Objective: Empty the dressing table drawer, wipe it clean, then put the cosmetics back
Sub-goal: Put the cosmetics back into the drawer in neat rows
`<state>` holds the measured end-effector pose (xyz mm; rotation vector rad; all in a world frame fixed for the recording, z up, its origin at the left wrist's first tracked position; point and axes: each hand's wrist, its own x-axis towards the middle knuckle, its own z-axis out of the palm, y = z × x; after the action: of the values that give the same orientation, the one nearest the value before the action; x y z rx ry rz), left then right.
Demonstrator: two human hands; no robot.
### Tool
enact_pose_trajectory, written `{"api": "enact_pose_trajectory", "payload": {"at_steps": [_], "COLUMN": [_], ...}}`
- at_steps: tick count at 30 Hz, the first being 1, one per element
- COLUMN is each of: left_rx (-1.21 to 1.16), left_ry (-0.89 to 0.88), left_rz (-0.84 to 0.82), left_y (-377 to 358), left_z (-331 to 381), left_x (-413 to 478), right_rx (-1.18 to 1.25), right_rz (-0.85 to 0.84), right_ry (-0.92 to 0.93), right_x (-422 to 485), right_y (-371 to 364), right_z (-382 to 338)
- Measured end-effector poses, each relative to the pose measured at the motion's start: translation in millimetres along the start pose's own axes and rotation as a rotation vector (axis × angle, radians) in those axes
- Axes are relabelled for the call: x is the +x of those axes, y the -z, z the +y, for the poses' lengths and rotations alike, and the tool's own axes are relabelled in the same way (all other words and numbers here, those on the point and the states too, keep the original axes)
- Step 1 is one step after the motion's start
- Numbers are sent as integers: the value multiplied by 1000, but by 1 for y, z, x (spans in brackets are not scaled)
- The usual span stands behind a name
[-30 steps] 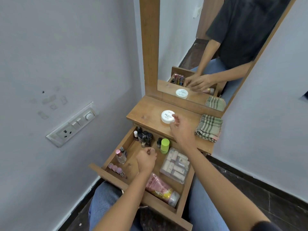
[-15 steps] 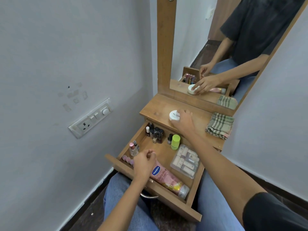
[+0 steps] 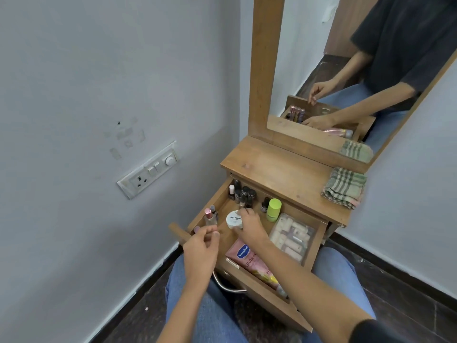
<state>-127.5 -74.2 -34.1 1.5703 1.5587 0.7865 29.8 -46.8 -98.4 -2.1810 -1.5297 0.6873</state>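
The open wooden drawer (image 3: 319, 233) of the dressing table is shown almost refilled, which suggests that the last stage of the task, the return of the cosmetics, is in hand. A round white jar labelled as nail polish remover (image 3: 233, 219) is held low in the middle of the drawer by the right hand (image 3: 249, 225), whose fingers (image 3: 244, 214) are closed around its rim; whether it rests on the drawer floor cannot be told. The spot seems chosen because it is the bare patch left among the stored items. The left hand (image 3: 201, 248) is held above the drawer's front left corner, its fingers (image 3: 210, 230) loosely curled, thumb near forefinger; whether anything is pinched cannot be told. Behind the jar stand dark nail polish bottles (image 3: 243, 194) and a lime-green capped bottle (image 3: 274, 209); a clear plastic box (image 3: 291, 237) fills the drawer's right side, a pink lotion tube (image 3: 254, 264) its front. A folded checked cloth (image 3: 343, 188) lies above the drawer on the tabletop.
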Motion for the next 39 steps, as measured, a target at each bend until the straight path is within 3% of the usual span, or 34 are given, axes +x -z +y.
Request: {"api": "enact_pose_trajectory", "payload": {"at_steps": [6,16,24,29,39], "left_rx": [-2,51,84,187,518], "left_ry": [-11,27,-4,-78,-319], "left_rz": [-17,-360,-432,-469,-587], "left_y": [5,15,18,20,27], "left_z": [-2,-7,-15,-13,0], "left_x": [-5,-2,4,3,2], "right_rx": [-48,-214,-319,-167,105], "right_rz": [-10,-44,-66,-100,207], "right_ry": [-14,41,73,70,175], "right_x": [0,13,28,16,-89], "right_y": [-12,-18,-14,-5,42], "right_z": [2,-6,-18,-15,-3]}}
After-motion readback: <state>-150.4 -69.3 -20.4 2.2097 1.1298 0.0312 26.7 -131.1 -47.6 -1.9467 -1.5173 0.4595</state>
